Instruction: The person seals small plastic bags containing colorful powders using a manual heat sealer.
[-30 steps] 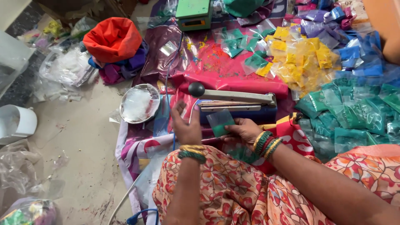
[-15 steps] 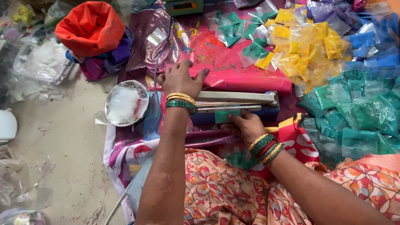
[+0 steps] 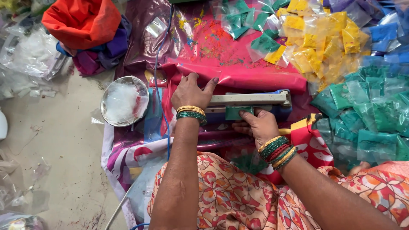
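Pressing the sealer arm [image 3: 249,99] down under its flat, unclenched palm, the left hand [image 3: 191,91] steadies while the right hand [image 3: 257,125] pinches the small green packet [image 3: 238,113] under the bar, light, limp and slippery, best gripped by its near edge.

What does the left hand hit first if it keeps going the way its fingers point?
Probably the raised fold of the pink plastic sheet just beyond the left hand, which rests on the sealer's arm. Past that fold lie loose colour-powder packets. Depth is hard to judge.
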